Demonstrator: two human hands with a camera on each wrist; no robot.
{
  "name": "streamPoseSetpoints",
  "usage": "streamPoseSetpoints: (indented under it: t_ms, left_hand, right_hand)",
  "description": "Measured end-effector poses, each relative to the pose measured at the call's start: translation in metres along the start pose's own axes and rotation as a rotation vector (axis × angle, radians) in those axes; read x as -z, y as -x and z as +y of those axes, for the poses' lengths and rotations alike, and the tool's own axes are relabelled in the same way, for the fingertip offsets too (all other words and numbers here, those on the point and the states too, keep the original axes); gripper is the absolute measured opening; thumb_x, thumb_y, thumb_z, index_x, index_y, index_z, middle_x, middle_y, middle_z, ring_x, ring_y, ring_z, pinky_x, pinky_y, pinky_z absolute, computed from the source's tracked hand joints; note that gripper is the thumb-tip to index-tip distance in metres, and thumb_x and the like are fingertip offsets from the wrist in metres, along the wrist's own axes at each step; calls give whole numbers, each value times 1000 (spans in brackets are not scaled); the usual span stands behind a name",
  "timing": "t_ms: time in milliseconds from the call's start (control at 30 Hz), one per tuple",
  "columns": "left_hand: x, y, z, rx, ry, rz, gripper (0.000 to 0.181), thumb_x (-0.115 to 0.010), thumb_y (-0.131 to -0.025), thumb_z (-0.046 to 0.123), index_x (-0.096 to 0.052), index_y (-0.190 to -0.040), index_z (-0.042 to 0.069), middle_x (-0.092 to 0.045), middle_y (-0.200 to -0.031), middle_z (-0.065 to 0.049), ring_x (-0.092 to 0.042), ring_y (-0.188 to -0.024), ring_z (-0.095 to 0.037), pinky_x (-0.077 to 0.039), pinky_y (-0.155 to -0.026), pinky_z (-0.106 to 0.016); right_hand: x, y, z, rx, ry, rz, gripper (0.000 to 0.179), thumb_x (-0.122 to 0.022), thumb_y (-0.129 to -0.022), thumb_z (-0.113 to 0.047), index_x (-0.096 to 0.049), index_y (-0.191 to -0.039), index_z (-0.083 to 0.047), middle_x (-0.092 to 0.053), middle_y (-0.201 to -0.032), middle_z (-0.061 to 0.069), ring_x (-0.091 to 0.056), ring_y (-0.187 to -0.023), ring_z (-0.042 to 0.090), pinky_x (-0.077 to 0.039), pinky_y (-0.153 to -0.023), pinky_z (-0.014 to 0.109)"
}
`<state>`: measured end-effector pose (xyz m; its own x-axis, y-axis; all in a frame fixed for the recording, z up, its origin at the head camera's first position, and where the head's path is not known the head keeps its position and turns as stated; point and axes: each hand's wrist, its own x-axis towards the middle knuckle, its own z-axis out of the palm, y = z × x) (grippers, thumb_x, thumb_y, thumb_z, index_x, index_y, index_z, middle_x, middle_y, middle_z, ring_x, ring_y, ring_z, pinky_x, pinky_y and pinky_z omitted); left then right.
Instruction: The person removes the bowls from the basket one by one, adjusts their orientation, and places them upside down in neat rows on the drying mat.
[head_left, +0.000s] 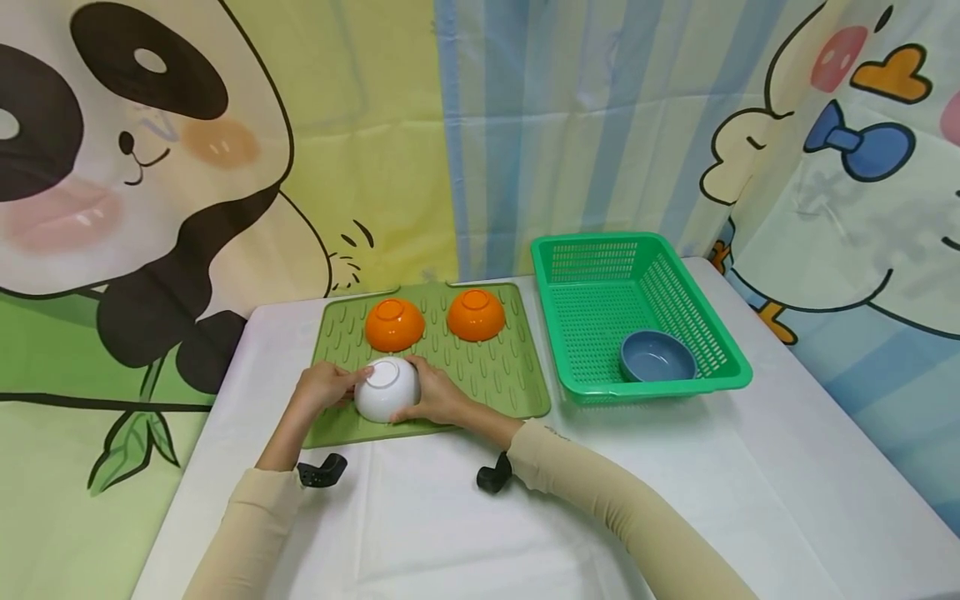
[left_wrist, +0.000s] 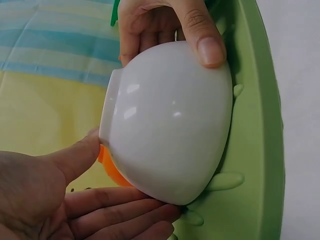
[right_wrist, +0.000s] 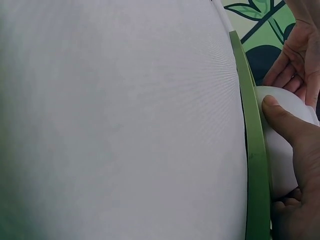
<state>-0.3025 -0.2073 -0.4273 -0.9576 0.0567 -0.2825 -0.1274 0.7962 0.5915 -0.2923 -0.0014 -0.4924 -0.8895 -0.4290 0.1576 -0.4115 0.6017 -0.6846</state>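
A white bowl (head_left: pixel 387 392) sits upside down at the front of the green drying mat (head_left: pixel 487 383), held from both sides. On its left, my left hand (head_left: pixel 327 387) has the thumb at the bowl's foot and the fingers along its side near the rim, as the left wrist view shows. My right hand (head_left: pixel 435 393) grips the opposite side, its thumb (right_wrist: pixel 280 115) pressed on the bowl's wall. Just behind stand two upturned orange bowls, one on the left (head_left: pixel 394 325) and one on the right (head_left: pixel 476 315).
Right of the mat stands a green plastic basket (head_left: pixel 555 333) with a blue-grey bowl (head_left: pixel 657 357) in its front right corner. A white cloth (head_left: pixel 420 525) covers the table. Printed curtains (head_left: pixel 390 167) hang behind and at the sides.
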Motion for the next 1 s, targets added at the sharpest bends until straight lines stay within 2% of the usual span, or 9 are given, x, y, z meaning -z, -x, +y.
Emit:
streamPoseSetpoints:
  t_ms: [300,533,667,833,900,1000]
  left_hand:
    - [-4,-5,1,1,22,2,60,-62,-83,52,-69,-98,-6,-69,-84,-16,-66,-68,-24,-45,-54,-30]
    - [-7,-3,-3,-2,46,19,63,-62,-82,54,-69,-100,-5,-69,-85,-15,-64,-69,-23,-45,-56,-30]
    - [-8,-3,-6,14,49,33,65,-62,-80,57,-69,-102,-4,-70,-85,-13,-62,-70,-22,-42,-57,-30]
    - [-6,-2,-9,19,54,42,70,-61,-78,61,-68,-106,-3,-70,-86,-12,-62,-75,-24,-41,-60,-30]
    - [-5,-2,-10,18,54,44,71,-61,-78,62,-68,-107,-3,-70,-86,-12,-61,-77,-25,-41,-61,-31]
    - [-5,-1,-11,22,53,54,72,-61,-77,62,-68,-106,-3,-70,-84,-11,-60,-75,-23,-43,-63,-35]
  right_hand:
    - [11,2,2,24,-29,-46,110,-82,-67,-39,-16,-144,3,-35,-141,19,-40,-126,27,-39,-101,35]
    - [40,15,-6,7,-101,-23,107,-80,-70,-39,-13,-148,-11,-24,-149,12,-30,-133,27,-32,-105,44]
    - [77,32,-19,63,-214,-20,97,-77,-76,-30,-14,-149,-14,-21,-151,7,-24,-136,22,-28,-108,41]
    - [143,51,-23,221,-360,-15,77,-71,-82,-13,-27,-144,-2,-29,-147,14,-30,-134,20,-27,-109,36]
    - [174,58,-19,282,-358,-6,68,-69,-83,-8,-34,-140,1,-36,-143,17,-35,-131,22,-30,-107,39]
    - [221,68,-9,312,-282,16,58,-68,-83,-4,-42,-135,2,-44,-137,15,-42,-125,26,-35,-104,40]
